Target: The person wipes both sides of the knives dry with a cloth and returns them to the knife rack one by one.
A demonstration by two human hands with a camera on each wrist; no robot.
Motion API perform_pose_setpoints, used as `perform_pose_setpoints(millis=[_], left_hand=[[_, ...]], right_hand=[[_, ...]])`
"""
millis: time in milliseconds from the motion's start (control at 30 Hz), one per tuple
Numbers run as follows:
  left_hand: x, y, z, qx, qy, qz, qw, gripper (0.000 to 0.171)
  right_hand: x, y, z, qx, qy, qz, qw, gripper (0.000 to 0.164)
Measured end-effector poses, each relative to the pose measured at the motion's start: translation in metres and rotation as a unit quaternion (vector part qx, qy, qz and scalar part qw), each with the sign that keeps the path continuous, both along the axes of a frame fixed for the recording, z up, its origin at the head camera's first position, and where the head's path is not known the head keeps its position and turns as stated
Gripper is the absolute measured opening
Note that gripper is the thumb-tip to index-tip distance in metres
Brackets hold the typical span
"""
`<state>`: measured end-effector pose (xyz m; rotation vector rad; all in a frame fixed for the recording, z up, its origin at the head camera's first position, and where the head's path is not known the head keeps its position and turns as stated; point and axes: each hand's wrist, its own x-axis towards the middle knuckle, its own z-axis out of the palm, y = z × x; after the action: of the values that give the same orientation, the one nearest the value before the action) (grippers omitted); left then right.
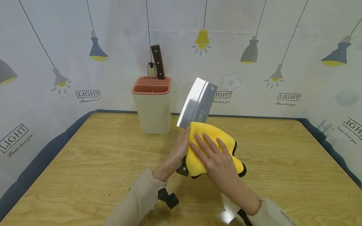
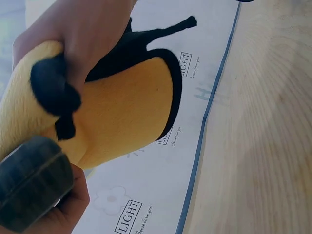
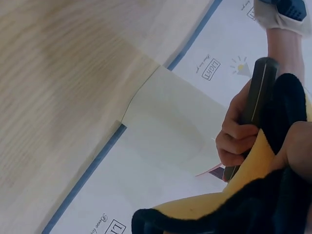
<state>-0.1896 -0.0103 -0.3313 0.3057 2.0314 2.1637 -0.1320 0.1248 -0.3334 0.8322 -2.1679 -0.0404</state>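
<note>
A cleaver with a broad steel blade (image 1: 198,100) is held up over the table, tilted, its blade pointing away from me. My left hand (image 1: 178,150) grips its dark handle (image 3: 256,97), and the butt pokes out below that hand. Over the lower blade lies a yellow cloth (image 1: 209,128) with black edging, hiding that part of the steel. My right hand (image 1: 219,160) holds the cloth against the blade, fingers spread across its front. In the left wrist view, the right thumb (image 2: 75,66) lies on the cloth's other side.
Towards the back left of the wooden table (image 1: 93,163) stands a cream knife holder (image 1: 155,110) with a reddish slotted top. A dark-handled knife (image 1: 158,61) sticks up from it. A white curtain (image 1: 175,18) printed with lamps hangs behind and at both sides.
</note>
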Motion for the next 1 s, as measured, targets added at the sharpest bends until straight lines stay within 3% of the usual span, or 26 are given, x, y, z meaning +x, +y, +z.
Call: perform_pose_setpoints(millis=[467, 1000], left_hand=[[0.004, -0.001, 0.003, -0.006, -0.037, 0.004, 0.9993, 0.051], [0.003, 0.000, 0.009, 0.006, -0.066, 0.042, 0.9969, 0.054]], right_hand=[[-0.013, -0.004, 0.011, -0.016, -0.020, -0.020, 0.999, 0.063], [-0.008, -0.009, 0.012, -0.009, -0.022, -0.007, 1.000, 0.060]])
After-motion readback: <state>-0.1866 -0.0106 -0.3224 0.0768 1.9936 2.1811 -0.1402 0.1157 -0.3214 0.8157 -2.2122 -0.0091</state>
